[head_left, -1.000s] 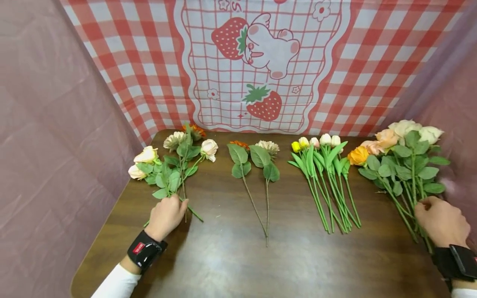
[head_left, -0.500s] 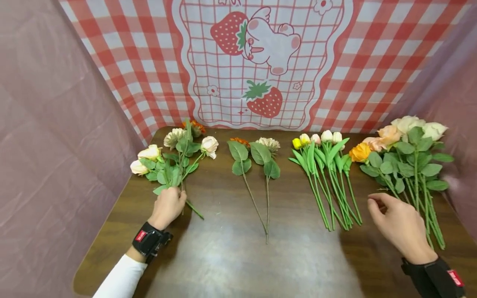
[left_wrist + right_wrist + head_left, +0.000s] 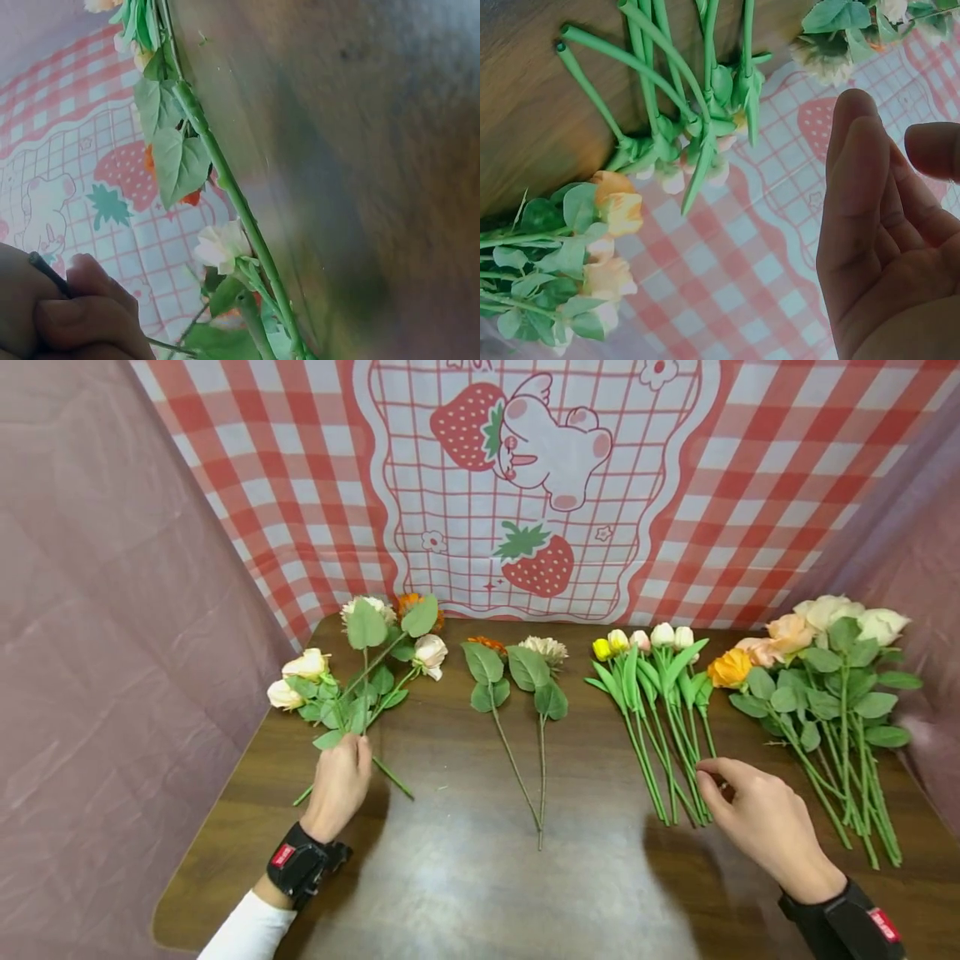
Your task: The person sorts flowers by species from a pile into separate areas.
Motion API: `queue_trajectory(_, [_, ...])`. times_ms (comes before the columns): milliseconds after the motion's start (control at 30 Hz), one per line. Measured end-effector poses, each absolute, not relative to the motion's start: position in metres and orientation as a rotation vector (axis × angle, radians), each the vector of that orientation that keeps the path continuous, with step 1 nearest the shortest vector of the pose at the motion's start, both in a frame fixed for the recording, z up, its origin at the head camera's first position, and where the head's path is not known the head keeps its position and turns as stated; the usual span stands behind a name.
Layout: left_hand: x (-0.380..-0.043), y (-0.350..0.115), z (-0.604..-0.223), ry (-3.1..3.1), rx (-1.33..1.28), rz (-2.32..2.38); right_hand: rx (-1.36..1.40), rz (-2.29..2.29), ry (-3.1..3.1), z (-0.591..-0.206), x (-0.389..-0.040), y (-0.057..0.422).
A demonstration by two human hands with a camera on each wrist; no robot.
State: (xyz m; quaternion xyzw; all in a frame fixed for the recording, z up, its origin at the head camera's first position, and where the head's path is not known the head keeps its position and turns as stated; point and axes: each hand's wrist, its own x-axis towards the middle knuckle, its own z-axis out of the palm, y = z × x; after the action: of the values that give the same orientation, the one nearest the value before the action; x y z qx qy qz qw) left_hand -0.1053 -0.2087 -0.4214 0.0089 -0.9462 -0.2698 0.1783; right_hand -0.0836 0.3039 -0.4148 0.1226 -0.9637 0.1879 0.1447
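Observation:
My left hand [image 3: 341,785] pinches the thin stems of a white many-petalled flower [image 3: 369,610] and an orange flower [image 3: 422,610], their leaves raised over the left pile. In the left wrist view, a dark stem end [image 3: 46,271] pokes out between thumb and fingers. Beneath lie cream roses [image 3: 306,665] and a pale pink rose [image 3: 431,656] with green stems. My right hand [image 3: 765,822] holds nothing; its fingers are loosely bent, thumb apart from the fingers, close by the lower stems of the tulips [image 3: 663,710].
Mid-table lie an orange flower [image 3: 487,646] and a white flower [image 3: 546,652], their stems crossing near the ends. A bunch of roses [image 3: 825,635] in orange, peach and cream lies at the right. A checked cloth [image 3: 300,477] hangs behind the table [image 3: 480,902].
My right hand has let go of the rose bunch at the right and moved left to the tulip stems. My left hand has raised the white and orange flowers, turning their leaves up.

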Motion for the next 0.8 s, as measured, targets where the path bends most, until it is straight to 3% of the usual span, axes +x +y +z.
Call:
queue_trajectory(167, [-0.098, -0.207, -0.420, -2.652, 0.035, -0.762, 0.369, 0.567, -2.808, -0.379, -0.072, 0.277])
queue_trajectory(800, [-0.092, -0.222, -0.395, -2.297, 0.029, -0.654, 0.470, 0.600, -2.710, -0.374, -0.067, 0.247])
